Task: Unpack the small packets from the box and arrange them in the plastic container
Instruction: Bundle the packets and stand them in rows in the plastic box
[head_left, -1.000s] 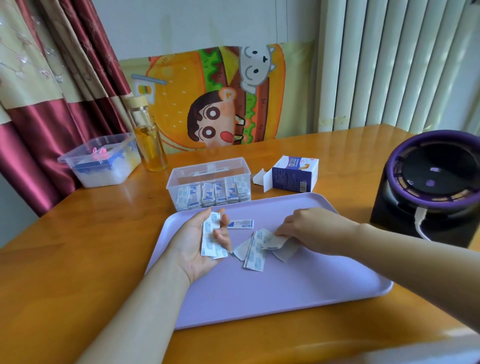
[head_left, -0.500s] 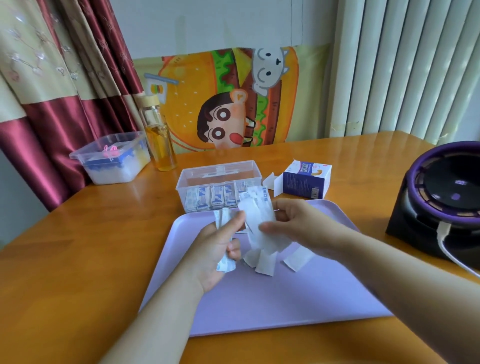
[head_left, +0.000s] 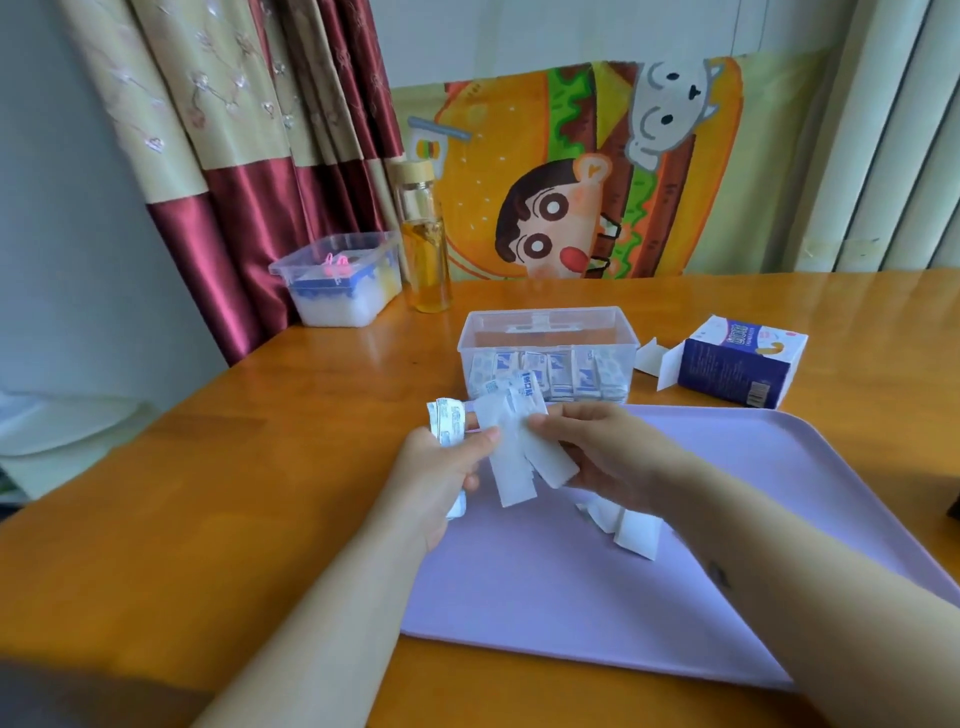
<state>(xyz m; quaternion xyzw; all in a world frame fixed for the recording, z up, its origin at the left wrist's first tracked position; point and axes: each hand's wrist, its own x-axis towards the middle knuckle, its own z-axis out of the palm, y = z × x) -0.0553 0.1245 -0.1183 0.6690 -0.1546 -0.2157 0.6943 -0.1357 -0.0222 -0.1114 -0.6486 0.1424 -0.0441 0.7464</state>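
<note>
My left hand (head_left: 441, 467) grips a small stack of white-and-blue packets (head_left: 447, 423) above the near left corner of the purple tray (head_left: 753, 519). My right hand (head_left: 597, 452) pinches several more white packets (head_left: 519, 462), fanned out and pressed against the left thumb. A few loose packets (head_left: 631, 530) lie on the tray under my right wrist. Behind the hands stands the clear plastic container (head_left: 548, 325) with a row of packets (head_left: 561, 376) upright along its front wall. The opened blue-and-white box (head_left: 737, 371) lies on its side to the right of the container.
A glass bottle of amber liquid (head_left: 423, 244) and a second clear tub (head_left: 337, 283) with blue and white contents stand at the back left by the curtain. A cartoon burger cushion (head_left: 571, 171) leans on the wall. The wooden table (head_left: 234, 493) shows around the tray.
My right hand lifted several packets off the tray and brought them to my left hand. Both hands rose and now meet in front of the container. The camera turned left.
</note>
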